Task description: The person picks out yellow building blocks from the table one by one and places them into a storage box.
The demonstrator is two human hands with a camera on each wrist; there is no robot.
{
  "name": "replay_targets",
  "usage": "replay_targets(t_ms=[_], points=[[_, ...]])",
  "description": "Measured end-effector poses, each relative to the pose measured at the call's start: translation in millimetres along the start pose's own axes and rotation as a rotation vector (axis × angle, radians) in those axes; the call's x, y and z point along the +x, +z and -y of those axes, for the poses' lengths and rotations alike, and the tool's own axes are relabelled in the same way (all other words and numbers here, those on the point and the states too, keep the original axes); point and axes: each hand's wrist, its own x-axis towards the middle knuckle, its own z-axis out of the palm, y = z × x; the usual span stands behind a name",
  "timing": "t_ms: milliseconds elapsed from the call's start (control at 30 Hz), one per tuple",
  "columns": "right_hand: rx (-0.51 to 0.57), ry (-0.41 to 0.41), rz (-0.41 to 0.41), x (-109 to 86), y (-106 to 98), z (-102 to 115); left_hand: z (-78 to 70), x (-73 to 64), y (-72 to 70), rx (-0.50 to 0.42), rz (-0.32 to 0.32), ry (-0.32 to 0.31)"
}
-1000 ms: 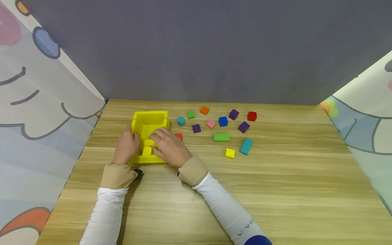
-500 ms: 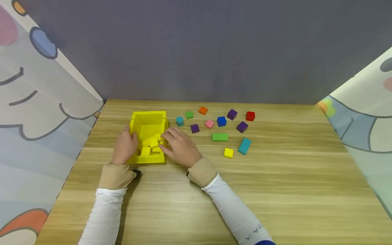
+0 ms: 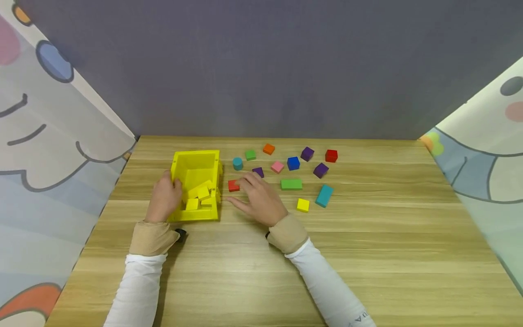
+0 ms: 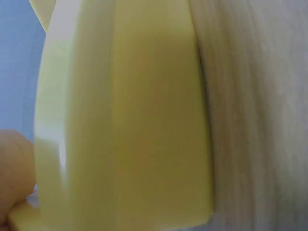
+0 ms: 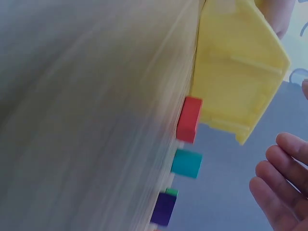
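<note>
In the head view a yellow bin (image 3: 196, 153) stands at the left of the table, with several yellow blocks (image 3: 203, 193) lying in its near part. My left hand (image 3: 164, 197) grips the bin's left wall, thumb on the inner side. The left wrist view is mostly filled by that bin wall (image 4: 154, 120). Right of the bin, my right hand (image 3: 261, 200) hovers with fingers spread and nothing in them. Its fingertips are right beside a flat red block (image 3: 233, 185). The right wrist view shows this red block (image 5: 189, 120) between the table and the bin.
A teal cylinder (image 3: 238, 164), a purple block (image 3: 258, 172) and a long green block (image 3: 291, 184) lie around the right hand. Farther right are a yellow block (image 3: 303, 205), a teal block (image 3: 324, 195) and several other coloured blocks. A grey panel (image 3: 278, 68) borders the table's back edge.
My right hand has left the bin and moved right, letting go among the yellow blocks. The red block beside the bin shows again. My left hand keeps its grip on the wall.
</note>
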Motion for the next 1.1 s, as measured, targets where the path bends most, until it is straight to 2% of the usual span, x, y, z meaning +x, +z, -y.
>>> replay_targets(t_ms=[200,500,800,933,1100], points=[[-0.013,0.063,0.031,-18.5,-14.5,-10.1,2.9,-2.7,0.6,0.011,0.010,-0.007],[-0.020,0.151,0.000,-45.0,-35.3,-36.0,1.1,-0.9,-3.0,0.008,0.021,-0.003],[-0.061,0.221,0.005,-57.9,-56.1,-55.9,0.2,-0.3,-2.3,0.001,0.021,-0.002],[-0.052,0.274,0.059,-60.5,-66.4,-64.1,0.4,-0.9,-1.4,-0.001,0.007,0.005],[-0.087,0.357,0.195,-67.0,-76.9,-73.0,-0.5,-0.2,-1.1,0.005,0.010,0.003]])
